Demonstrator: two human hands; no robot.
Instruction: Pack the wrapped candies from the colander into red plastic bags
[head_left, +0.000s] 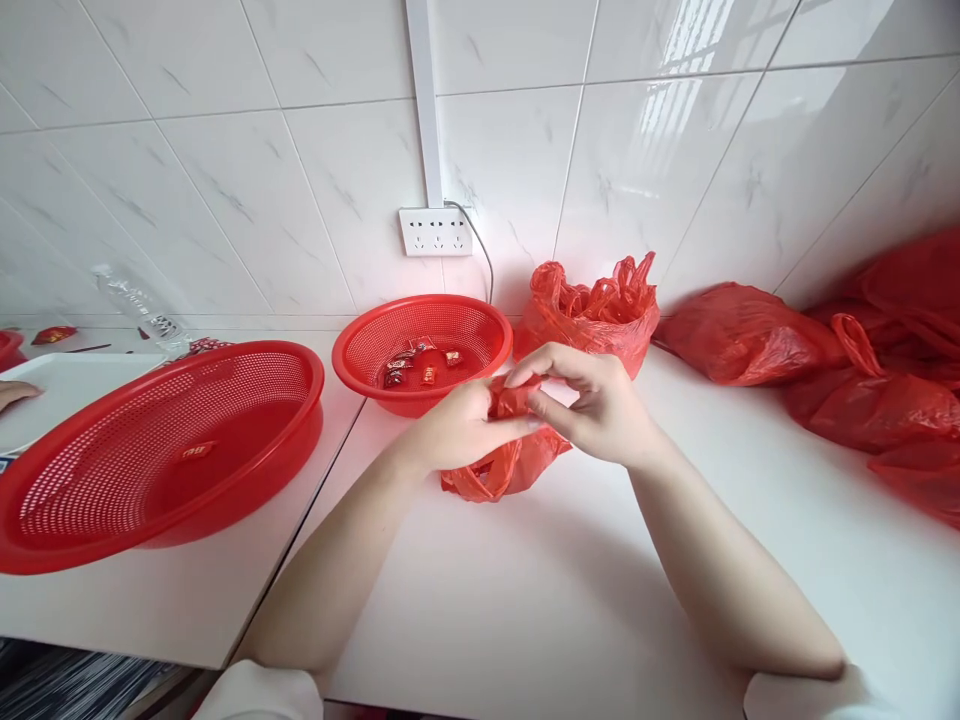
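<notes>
Both of my hands are on a thin red plastic bag [517, 470] above the white table [510, 600]. My left hand [469, 425] is wrapped round the gathered upper part of the bag. From the other side, the thumb and fingertips of my right hand [589, 400] pinch the same bunched plastic. The bag's lower part and a handle loop hang below my hands. Just behind them stands a small red mesh basket [352, 365] with several little wrapped pieces [427, 373] inside. Beyond my right hand sits a fuller red bag [600, 325] with its handles up.
A large red basket [300, 400] at left holds a small wrapped piece [197, 451]. Several red bags [750, 330] lie at right. Along the tiled wall are a clear bottle [146, 310] and a power socket [435, 232]. Another person's hand [16, 392] rests on a white tray [82, 385].
</notes>
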